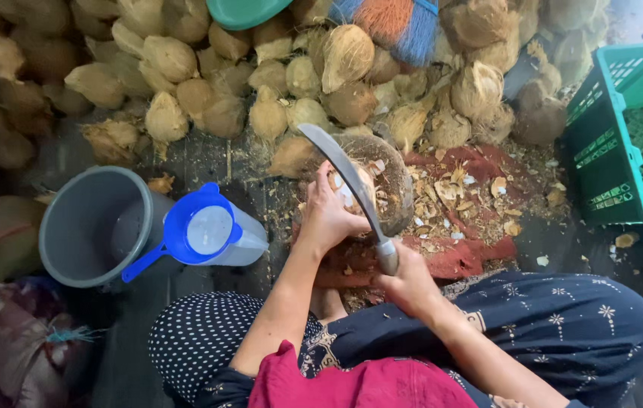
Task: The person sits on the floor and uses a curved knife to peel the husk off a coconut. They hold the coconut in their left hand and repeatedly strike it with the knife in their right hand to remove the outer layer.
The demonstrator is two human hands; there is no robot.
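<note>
- Centre of the head view, on the dark plank floor: left hand (329,215) fingers wrapped over a pale, partly husked coconut (359,189), clamped on it from the near-left side.
- Coconut sits on a round brown wooden chopping block (397,189); it lies under and just beyond the left palm, mostly hidden by hand and blade.
- Right hand (410,285) closed tight round the handle of a long curved grey steel machete (348,177). Handle end is at the fist; the blade runs up and left across the coconut, tip past the block's far edge.
- Blade crosses just right of the left-hand fingers, close to touching them; cannot tell if the edge bites into the coconut.
- Block stands on a red cloth (472,257) littered with tan husk chips (450,189).
- Left of the hands: grey plastic bucket (83,227), with a clear plastic jug with a blue lid and handle (208,234) touching its right side.
- Far side: heap of brown fibrous husked coconuts (261,83), blue-and-orange broom bristles (400,23) lying on it, and a teal plastic basin rim (246,9) at the top edge.
- Right edge: green plastic lattice crate (627,136), well apart from both hands.
- Bottom: person's knees in dark patterned fabric, red cloth at the waist.
</note>
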